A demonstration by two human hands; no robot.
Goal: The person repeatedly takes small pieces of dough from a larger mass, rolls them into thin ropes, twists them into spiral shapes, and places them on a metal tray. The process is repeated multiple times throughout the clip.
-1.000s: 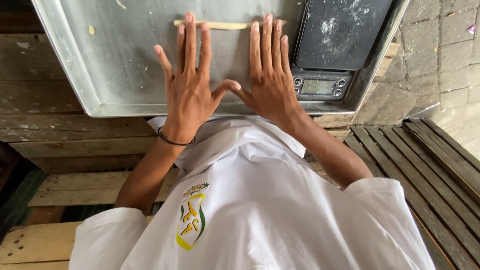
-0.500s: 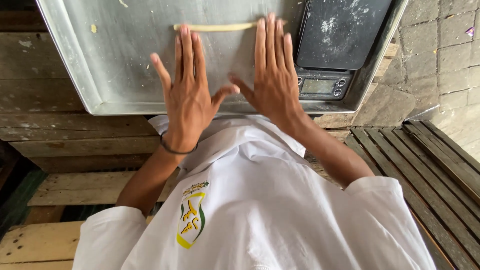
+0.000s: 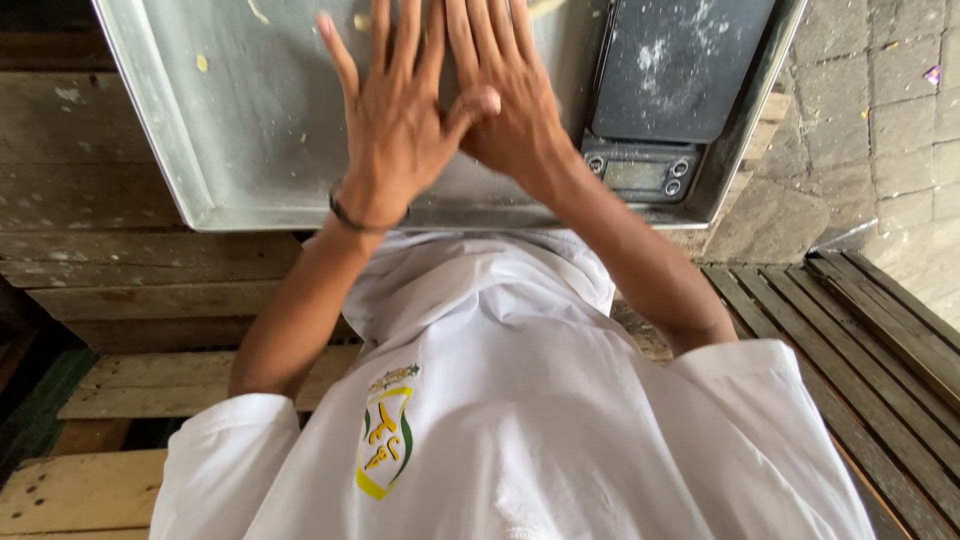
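Fingers (image 3: 400, 40) of both hands spread flat, palms down, at the top centre of the frame. Left hand (image 3: 395, 120) overlaps right hand (image 3: 505, 100) at the thumb. The dough strip (image 3: 545, 8) lies mostly hidden under the fingertips; only pale ends peek out at the upper edge. Judged soft, light, easily torn: handle with flat, even pressure. Metal tray (image 3: 200, 120) beneath; dark scale (image 3: 660, 90) upper right, touching the tray's corner.
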